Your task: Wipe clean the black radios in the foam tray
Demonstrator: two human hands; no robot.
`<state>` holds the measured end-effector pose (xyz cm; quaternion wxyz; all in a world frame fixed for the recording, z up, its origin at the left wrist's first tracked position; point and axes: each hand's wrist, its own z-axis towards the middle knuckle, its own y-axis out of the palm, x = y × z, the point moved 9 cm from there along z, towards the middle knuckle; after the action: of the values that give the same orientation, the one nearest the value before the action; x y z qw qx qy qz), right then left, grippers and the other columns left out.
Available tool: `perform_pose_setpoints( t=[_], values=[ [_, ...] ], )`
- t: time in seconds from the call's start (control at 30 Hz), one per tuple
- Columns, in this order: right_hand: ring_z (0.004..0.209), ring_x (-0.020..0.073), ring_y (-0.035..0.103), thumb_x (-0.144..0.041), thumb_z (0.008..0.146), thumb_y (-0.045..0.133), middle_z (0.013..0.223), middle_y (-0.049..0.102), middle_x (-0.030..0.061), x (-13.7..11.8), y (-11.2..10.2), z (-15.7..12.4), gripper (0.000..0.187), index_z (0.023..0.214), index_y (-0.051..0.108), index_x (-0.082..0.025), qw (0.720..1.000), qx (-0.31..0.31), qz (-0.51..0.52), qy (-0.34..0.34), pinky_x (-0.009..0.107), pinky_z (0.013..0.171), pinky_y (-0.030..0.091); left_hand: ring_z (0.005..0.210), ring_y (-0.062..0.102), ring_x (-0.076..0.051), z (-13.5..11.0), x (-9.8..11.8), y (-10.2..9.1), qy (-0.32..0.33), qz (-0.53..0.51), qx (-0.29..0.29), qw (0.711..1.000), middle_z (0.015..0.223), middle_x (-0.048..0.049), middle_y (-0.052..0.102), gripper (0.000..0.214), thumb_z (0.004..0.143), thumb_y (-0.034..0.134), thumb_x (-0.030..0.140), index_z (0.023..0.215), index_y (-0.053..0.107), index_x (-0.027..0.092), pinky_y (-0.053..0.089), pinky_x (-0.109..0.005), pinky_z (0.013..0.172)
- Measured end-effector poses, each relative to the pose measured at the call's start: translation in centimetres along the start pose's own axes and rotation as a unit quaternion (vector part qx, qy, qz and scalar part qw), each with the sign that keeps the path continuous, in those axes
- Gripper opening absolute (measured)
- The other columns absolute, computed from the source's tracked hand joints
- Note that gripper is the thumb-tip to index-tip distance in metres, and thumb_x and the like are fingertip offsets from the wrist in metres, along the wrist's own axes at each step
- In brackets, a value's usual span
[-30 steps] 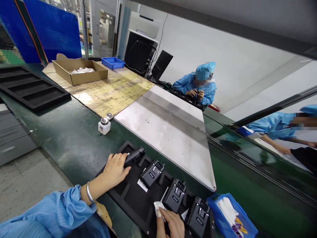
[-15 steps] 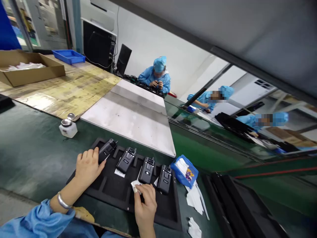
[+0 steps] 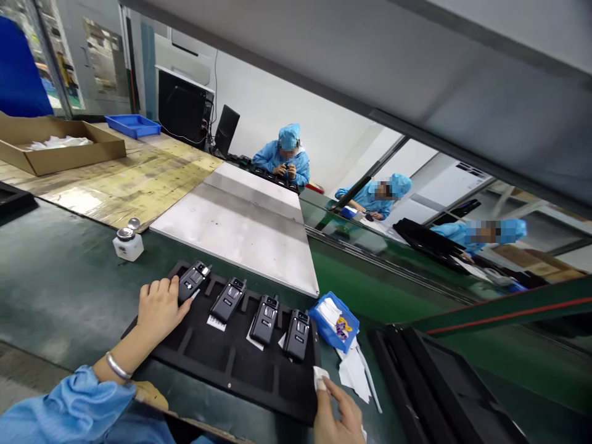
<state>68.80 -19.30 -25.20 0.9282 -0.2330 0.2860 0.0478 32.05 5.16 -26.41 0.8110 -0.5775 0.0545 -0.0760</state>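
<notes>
While the dark green tabletop [image 3: 69,290] carries everything, the main item on it is the black foam tray with moulded slots [image 3: 240,364], right in front of me. Four small black handheld radios [image 3: 228,299] sit in its back row, one per slot, tilted up. Front-row slots look unfilled.

My left hand [image 3: 160,305] lies on the tray with fingers curled round the leftmost radio [image 3: 191,280], gripping its lower end. My right hand [image 3: 335,419] is at the tray's near right corner, thumb and finger pinched on a small white wipe [image 3: 320,376].

Handling guess: radios are rigid plastic, light, probably smooth-sided, so take one by the body sides, not the top knob or antenna stub. Foam gives a bit, so it should lift out without force. The wipe is limp and weightless; a pinch is enough.

Counts: four radios, one tray under my hands, one blue bin of wipes [image 3: 333,317] just right of the tray, one white dispenser bottle with metal cap [image 3: 127,242] to the left.
</notes>
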Motion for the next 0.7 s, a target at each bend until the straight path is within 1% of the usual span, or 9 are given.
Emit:
perform_pose_setpoints(
  t=[0.07, 0.13, 0.2, 0.27, 0.37, 0.47, 0.57, 0.63, 0.7],
  values=[
    [0.077, 0.0226, 0.061, -0.049, 0.088, 0.064, 0.082, 0.068, 0.0078, 1.9, -1.8, 0.3, 0.032, 0.087, 0.072, -0.017, 0.997, 0.040, -0.042, 0.042, 0.035, 0.076, 0.047, 0.095, 0.051, -0.034, -0.1, -0.1, -0.2, -0.003, -0.005, 0.003, 1.000, 0.103, -0.0180, 0.061, 0.065, 0.089, 0.049, 0.055, 0.130, 0.056, 0.005, 0.035, -0.046, 0.083],
    [0.076, 0.0234, 0.062, -0.052, 0.087, 0.065, 0.080, 0.068, 0.0075, 2.6, -2.6, 0.2, 0.034, 0.085, 0.073, -0.019, 0.994, 0.065, -0.058, 0.070, 0.034, 0.071, 0.047, 0.096, 0.051, -0.034, -0.3, 0.0, -0.6, -0.003, -0.014, 0.009, 1.000, 0.105, -0.0182, 0.061, 0.064, 0.089, 0.049, 0.053, 0.131, 0.056, 0.006, 0.035, -0.048, 0.086],
    [0.075, 0.0237, 0.062, -0.051, 0.086, 0.066, 0.079, 0.069, 0.0072, 2.3, -2.3, 0.1, 0.031, 0.082, 0.073, -0.020, 0.994, 0.073, -0.043, 0.074, 0.034, 0.070, 0.047, 0.096, 0.052, -0.034, -0.6, 0.4, -1.4, 0.003, -0.027, 0.019, 0.999, 0.106, -0.0179, 0.061, 0.061, 0.090, 0.050, 0.050, 0.133, 0.054, 0.007, 0.036, -0.049, 0.088],
    [0.075, 0.0236, 0.062, -0.047, 0.086, 0.068, 0.078, 0.069, 0.0069, 1.5, -1.3, 0.0, 0.027, 0.081, 0.073, -0.020, 0.996, 0.066, -0.019, 0.056, 0.035, 0.073, 0.048, 0.098, 0.052, -0.033, -1.2, 1.3, -2.4, 0.019, -0.053, 0.030, 0.998, 0.108, -0.0173, 0.061, 0.056, 0.091, 0.051, 0.045, 0.133, 0.054, 0.008, 0.037, -0.049, 0.090],
    [0.076, 0.0224, 0.062, -0.041, 0.088, 0.067, 0.080, 0.068, 0.0073, -0.2, 0.8, 0.4, 0.024, 0.084, 0.073, -0.018, 1.000, 0.031, 0.004, 0.006, 0.034, 0.076, 0.047, 0.099, 0.054, -0.030, -2.4, 4.5, -3.7, 0.080, -0.119, 0.029, 0.989, 0.109, -0.0147, 0.063, 0.040, 0.092, 0.053, 0.037, 0.123, 0.061, 0.013, 0.041, -0.046, 0.090],
    [0.080, 0.0215, 0.061, -0.037, 0.091, 0.064, 0.086, 0.068, 0.0084, -2.2, 3.4, 1.6, 0.023, 0.090, 0.072, -0.016, 0.997, -0.041, 0.034, -0.058, 0.034, 0.078, 0.046, 0.099, 0.056, -0.026, -4.1, 8.6, -4.0, 0.168, -0.175, 0.012, 0.970, 0.110, -0.0102, 0.065, 0.029, 0.092, 0.054, 0.026, 0.118, 0.063, 0.017, 0.043, -0.045, 0.094],
    [0.085, 0.0212, 0.059, -0.033, 0.093, 0.061, 0.090, 0.068, 0.0082, -4.3, 6.4, 3.5, 0.018, 0.093, 0.070, -0.017, 0.986, -0.112, 0.064, -0.106, 0.034, 0.082, 0.044, 0.112, 0.056, -0.026, -5.5, 11.3, -3.4, 0.223, -0.194, 0.010, 0.955, 0.125, -0.0081, 0.063, 0.038, 0.088, 0.059, 0.022, 0.126, 0.059, 0.018, 0.039, -0.046, 0.106],
    [0.088, 0.0208, 0.058, -0.029, 0.094, 0.059, 0.090, 0.067, 0.0069, -5.8, 8.8, 4.9, 0.014, 0.095, 0.069, -0.018, 0.977, -0.146, 0.078, -0.131, 0.034, 0.083, 0.043, 0.125, 0.051, -0.027, -6.0, 12.2, -2.6, 0.247, -0.189, 0.002, 0.950, 0.139, -0.0074, 0.056, 0.048, 0.086, 0.061, 0.023, 0.133, 0.054, 0.018, 0.036, -0.047, 0.111],
    [0.090, 0.0205, 0.056, -0.025, 0.094, 0.058, 0.089, 0.067, 0.0053, -7.6, 11.5, 6.0, 0.013, 0.095, 0.069, -0.019, 0.967, -0.177, 0.092, -0.157, 0.035, 0.086, 0.042, 0.134, 0.044, -0.028, -6.2, 12.5, -1.8, 0.263, -0.181, -0.016, 0.947, 0.148, -0.0070, 0.049, 0.055, 0.085, 0.061, 0.024, 0.139, 0.049, 0.017, 0.036, -0.047, 0.112]
  ],
)
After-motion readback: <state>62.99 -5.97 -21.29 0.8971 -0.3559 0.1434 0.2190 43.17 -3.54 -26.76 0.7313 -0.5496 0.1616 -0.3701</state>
